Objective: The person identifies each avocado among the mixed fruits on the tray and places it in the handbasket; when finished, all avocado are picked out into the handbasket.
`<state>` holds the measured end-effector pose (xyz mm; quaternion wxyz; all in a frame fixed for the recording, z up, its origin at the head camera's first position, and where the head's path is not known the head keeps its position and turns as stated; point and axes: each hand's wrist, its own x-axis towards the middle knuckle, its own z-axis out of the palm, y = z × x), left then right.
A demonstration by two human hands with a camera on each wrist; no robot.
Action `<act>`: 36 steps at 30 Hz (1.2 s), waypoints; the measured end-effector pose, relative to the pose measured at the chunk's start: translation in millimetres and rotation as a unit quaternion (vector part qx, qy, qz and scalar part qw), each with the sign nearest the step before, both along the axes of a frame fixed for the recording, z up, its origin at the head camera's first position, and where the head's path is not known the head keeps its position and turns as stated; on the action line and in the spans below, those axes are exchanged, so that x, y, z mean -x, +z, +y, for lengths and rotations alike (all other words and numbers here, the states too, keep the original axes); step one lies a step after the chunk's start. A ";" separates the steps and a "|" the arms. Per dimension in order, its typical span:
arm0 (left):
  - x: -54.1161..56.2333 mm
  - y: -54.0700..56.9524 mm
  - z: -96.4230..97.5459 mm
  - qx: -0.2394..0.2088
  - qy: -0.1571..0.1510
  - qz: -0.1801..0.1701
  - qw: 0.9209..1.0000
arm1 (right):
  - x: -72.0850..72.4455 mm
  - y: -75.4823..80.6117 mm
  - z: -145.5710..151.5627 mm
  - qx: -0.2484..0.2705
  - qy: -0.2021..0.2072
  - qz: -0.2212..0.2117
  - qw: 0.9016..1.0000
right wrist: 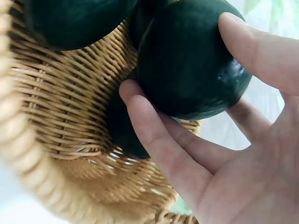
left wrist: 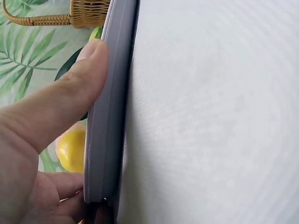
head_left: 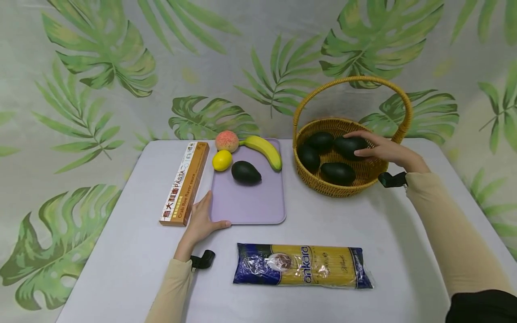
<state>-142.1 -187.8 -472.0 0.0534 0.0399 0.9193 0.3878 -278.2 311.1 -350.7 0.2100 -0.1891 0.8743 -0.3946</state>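
Observation:
My right hand [head_left: 385, 150] grips a dark green avocado [right wrist: 191, 60] between thumb and fingers, at the right inside of the wicker basket [head_left: 341, 190]. Several more avocados [head_left: 338, 173] lie in the basket around it. At the near left corner of the lilac tray [head_left: 248, 206], my left hand [head_left: 203, 223] holds the edge, thumb on the front side [left wrist: 105, 140] and fingers along the left side. On the tray lie one avocado [head_left: 246, 172], a yellow lemon [head_left: 222, 160], a peach [head_left: 227, 141] and a banana [head_left: 264, 151].
A box of pasta [head_left: 185, 184] lies just left of the tray, close to my left fingers. In front lies a blue and yellow packet of spaghetti [head_left: 303, 265]. The basket's tall handle [head_left: 351, 80] arches above the right hand's level. A leaf-patterned cloth [head_left: 226, 67] hangs behind the table.

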 end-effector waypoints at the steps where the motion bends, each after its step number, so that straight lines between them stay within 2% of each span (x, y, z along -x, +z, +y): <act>1: -0.1 0.2 0.2 -0.001 0.001 0.000 1.000 | 1.5 -0.4 -1.5 -0.004 0.001 0.000 1.000; 7: 0.2 -0.9 -0.2 0.002 0.002 0.004 1.000 | 12.5 -6.6 -12.0 -0.012 0.025 -0.007 1.000; 11: 0.3 -2.1 -0.5 0.003 0.001 0.004 1.000 | 14.5 -9.4 -18.2 -0.022 0.042 -0.028 0.998; 15: 0.2 -2.2 0.0 0.001 0.002 0.002 1.000 | 12.9 -9.3 -20.1 -0.021 0.027 -0.040 0.999; 22: 0.7 -2.6 -1.0 0.006 0.001 0.004 1.000 | 4.4 -3.2 -17.5 -0.018 -0.007 -0.010 1.000; 25: 0.4 -2.7 -1.3 0.006 0.001 0.001 1.000 | -2.7 0.5 -17.9 -0.001 -0.016 -0.001 1.000; 29: 0.1 -2.6 -1.3 0.003 0.002 -0.002 1.000 | -14.2 4.1 -27.2 0.058 -0.014 0.009 0.998; 33: 0.4 -2.3 -1.0 0.004 0.001 -0.001 1.000 | -24.8 5.3 -47.8 0.111 0.017 0.029 0.993; 36: 0.7 -2.2 -0.1 0.004 0.002 -0.001 1.000 | -30.0 5.0 -68.3 0.129 0.048 0.038 0.990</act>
